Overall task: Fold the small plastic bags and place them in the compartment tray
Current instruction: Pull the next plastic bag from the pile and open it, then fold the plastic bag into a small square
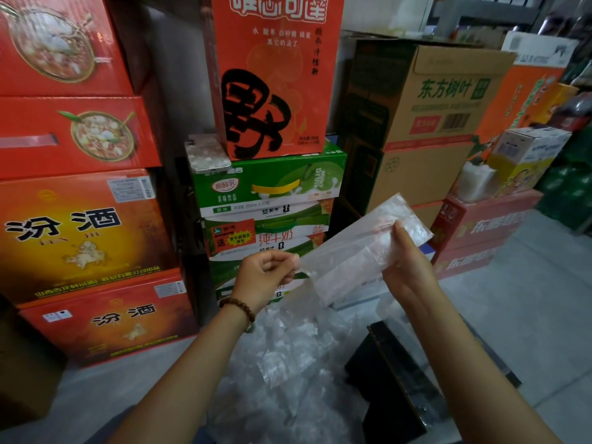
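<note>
A clear bag (358, 248) is held up in the air between both hands, stretched slantwise in front of stacked green cartons (272, 184). The left hand (267, 272), with a bead bracelet (238, 307) on its wrist, has its fingers (282, 261) curled and pinching the bag's lower left corner, while the right hand (405, 264) clamps the upper right part, thumb (402, 232) pressed on top. Below the hands lies a loose pile of bags (288, 354), and just beside it on the right stands a black tray (384, 379), its compartments too dark to make out.
</note>
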{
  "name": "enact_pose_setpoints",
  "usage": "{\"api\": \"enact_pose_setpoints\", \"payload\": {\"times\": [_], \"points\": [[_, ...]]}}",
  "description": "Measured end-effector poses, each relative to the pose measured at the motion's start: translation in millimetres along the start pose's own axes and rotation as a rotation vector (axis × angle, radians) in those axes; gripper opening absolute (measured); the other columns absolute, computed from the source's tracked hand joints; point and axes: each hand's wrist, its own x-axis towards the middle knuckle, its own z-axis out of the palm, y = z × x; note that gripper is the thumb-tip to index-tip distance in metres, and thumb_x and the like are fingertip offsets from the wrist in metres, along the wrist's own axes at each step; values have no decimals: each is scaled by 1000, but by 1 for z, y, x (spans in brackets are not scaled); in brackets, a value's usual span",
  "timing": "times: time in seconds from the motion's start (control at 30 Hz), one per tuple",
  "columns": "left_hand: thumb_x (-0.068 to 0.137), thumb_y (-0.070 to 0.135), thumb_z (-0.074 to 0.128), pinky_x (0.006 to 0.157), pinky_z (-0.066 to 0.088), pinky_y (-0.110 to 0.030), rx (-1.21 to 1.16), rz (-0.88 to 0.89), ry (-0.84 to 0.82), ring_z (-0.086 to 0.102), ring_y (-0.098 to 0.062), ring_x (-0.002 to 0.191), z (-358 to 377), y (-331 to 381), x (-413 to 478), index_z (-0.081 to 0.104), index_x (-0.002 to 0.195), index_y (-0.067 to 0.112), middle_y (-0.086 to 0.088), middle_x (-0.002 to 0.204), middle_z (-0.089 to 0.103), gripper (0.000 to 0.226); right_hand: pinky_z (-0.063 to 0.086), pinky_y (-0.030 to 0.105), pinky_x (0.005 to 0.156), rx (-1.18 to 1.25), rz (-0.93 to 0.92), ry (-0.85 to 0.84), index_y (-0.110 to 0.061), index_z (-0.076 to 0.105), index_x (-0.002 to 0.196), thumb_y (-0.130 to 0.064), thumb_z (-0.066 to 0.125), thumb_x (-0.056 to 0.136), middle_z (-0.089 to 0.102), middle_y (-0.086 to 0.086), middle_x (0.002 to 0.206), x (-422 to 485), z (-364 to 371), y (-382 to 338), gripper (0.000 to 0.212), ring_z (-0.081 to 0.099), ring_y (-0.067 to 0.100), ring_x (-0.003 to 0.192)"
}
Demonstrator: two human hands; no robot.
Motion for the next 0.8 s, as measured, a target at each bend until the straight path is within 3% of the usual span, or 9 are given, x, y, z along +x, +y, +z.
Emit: {"api": "enact_pose_setpoints", "payload": {"times": [0.07, 0.17, 0.27, 0.37, 0.43, 0.53, 0.67, 0.8], "points": [[88, 10, 64, 63, 54, -15, 0, -12, 23, 64, -8, 67, -1, -2, 1, 66, 84, 12, -1, 76, 69, 5, 45, 44, 103, 12, 16, -19, -12, 63, 111, -28, 52, 98, 63, 15, 127, 0, -1, 0, 23, 61, 25, 115], [90, 24, 61, 74, 55, -19, 66, -12, 27, 64, -9, 84, 1, -3, 2, 63, 93, 20, 1, 94, 68, 6, 47, 42, 100, -53, 72, -77, -8, 61, 122, -29, 52, 98, 64, 15, 125, -4, 2, 5, 33, 62, 28, 116], [89, 39, 58, 81, 48, -16, 159, -2, -97, 59, -3, 99, 5, -1, -1, 63, 99, 31, 10, 106, 65, 14, 49, 43, 97, -130, 136, -125, -5, 61, 121, -27, 55, 97, 66, 18, 122, -10, 7, 14, 34, 63, 31, 113], [85, 38, 62, 80, 48, -12, 160, -16, -192, 61, 0, 99, 10, -2, -5, 65, 100, 31, 15, 104, 66, 16, 54, 39, 86, -151, 189, -172, -2, 62, 120, -26, 57, 94, 67, 19, 118, -16, 10, 20, 35, 66, 31, 107], [84, 35, 65, 83, 52, -18, 143, -25, -192, 65, -5, 97, 11, -4, -5, 67, 101, 27, 8, 104, 70, 19, 55, 38, 83, -162, 212, -203, -2, 62, 120, -26, 57, 95, 68, 19, 117, -18, 11, 21, 35, 68, 29, 101], [87, 24, 65, 74, 55, -22, 72, -36, -149, 69, -8, 84, 11, -3, -4, 69, 97, 19, 3, 93, 74, 12, 57, 34, 76, -179, 224, -255, -3, 61, 122, -29, 56, 95, 70, 16, 113, -20, 13, 22, 38, 70, 26, 98], [90, 18, 62, 62, 53, -17, -67, -50, -29, 69, -4, 72, 11, 1, -3, 68, 92, 16, 6, 83, 74, 7, 59, 31, 82, -307, 205, -348, -7, 62, 121, -28, 63, 89, 72, 13, 111, -24, 16, 26, 38, 70, 24, 100], [91, 19, 61, 70, 54, -22, -169, -98, 53, 69, -11, 83, 9, 3, 0, 68, 90, 17, 6, 85, 74, 7, 59, 25, 74, -471, 71, -296, -10, 65, 113, -9, 66, 89, 75, 12, 100, -27, 17, 28, 23, 73, 21, 90]]}}
